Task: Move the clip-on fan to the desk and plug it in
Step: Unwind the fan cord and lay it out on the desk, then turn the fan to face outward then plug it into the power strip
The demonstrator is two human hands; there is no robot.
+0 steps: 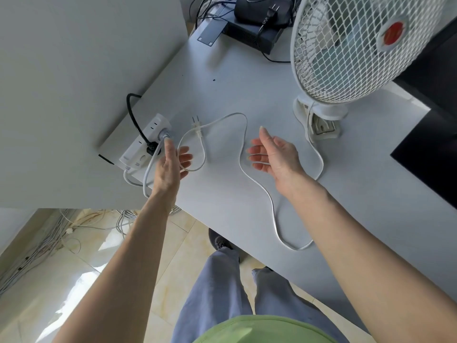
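Both hands hover over the desk (222, 70), palms facing each other, neither gripping anything. Left hand (170, 164) at about 9 o'clock of the frame centre, fingers loosely spread and open, held over a loop of the white fan cord (243, 134); whether the fingertips touch the cord, hard to tell from this angle. Right hand (272, 154) near centre, open with fingers slightly curled toward the left, thumb up, held above the cord's middle bend.

Fan plug (196, 125), two-pin, lies loose on the desk at 12 o'clock of the left hand, pins pointing away from the person, not inserted. White power strip (148, 139) at 10 o'clock of the left hand, at the desk's left edge against the white partition (74, 82); a black plug (152, 148) and a grey-white plug (164, 134) already sit in it.

Clip-on fan (358, 43) stands on the desk at 1 o'clock of the right hand, white mesh guard with red centre, clamp base (321, 120) resting on the surface; cord snakes from the base down toward the near desk edge and back up to the plug.

Black electronics box (252, 30) with cables at 12 o'clock, far end of desk
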